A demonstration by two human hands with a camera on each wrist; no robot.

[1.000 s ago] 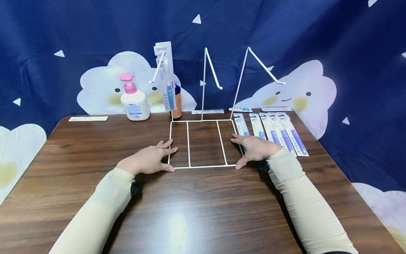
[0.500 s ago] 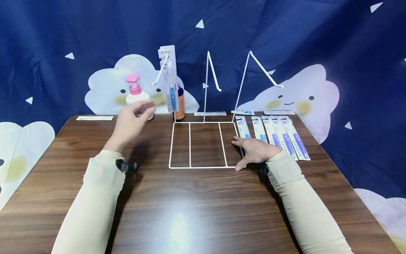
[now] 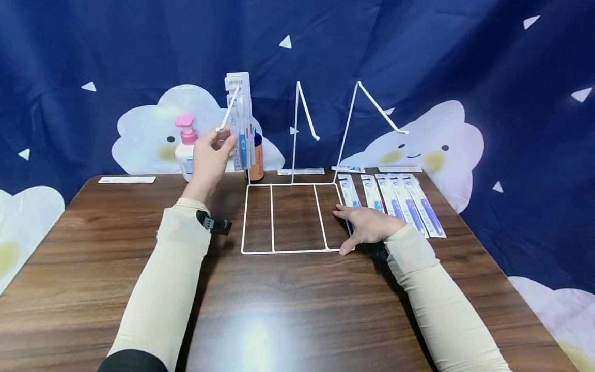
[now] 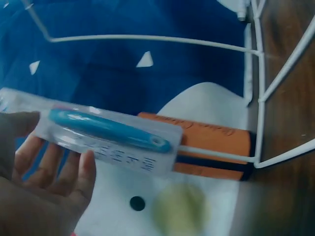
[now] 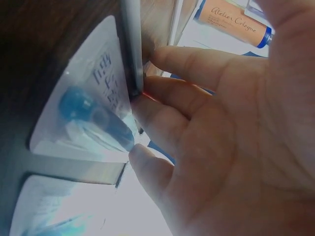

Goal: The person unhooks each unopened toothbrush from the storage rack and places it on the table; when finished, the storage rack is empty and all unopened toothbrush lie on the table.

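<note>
— Start with what's closest: the right hand point(image 3: 369, 225) lies flat on the tabletop point(image 3: 297, 310), fingers straight and relaxed, pressing the near right corner of the white wire rack point(image 3: 288, 217). It grips nothing; it just pins the base. In the right wrist view the fingertips point(image 5: 147, 93) sit against the frame's wire and the edge of a packaged toothbrush lying there.

— And the left hand point(image 3: 210, 155)?

— Lifted, up by the leftmost hook. Its fingers are loosely open around the hanging toothbrush pack point(image 3: 241, 124), touching the lower end, not clearly pinching. The left wrist view shows the blue-handled brush in its blister resting across the open fingers point(image 4: 59, 167).

— How would you handle it well from here?

— I'd say keep the base pressed, since the rack is light wire and would likely tip or slide if the pack is tugged. Close thumb and fingers on the card, then move it along the slope of the hook rather than straight down, so the hang hole doesn't snag.

— Anything in the way?

— Right behind the pack stands an orange cologne bottle point(image 3: 257, 155), nearly touching it, and just left is a pump bottle with a pink top point(image 3: 186, 147). A careless elbow could knock either. To the right, a row of packaged toothbrushes point(image 3: 395, 204) lies beside the rack. The other two hooks point(image 3: 307, 111) hang bare, with the blue cloud backdrop point(image 3: 418, 62) behind.
</note>
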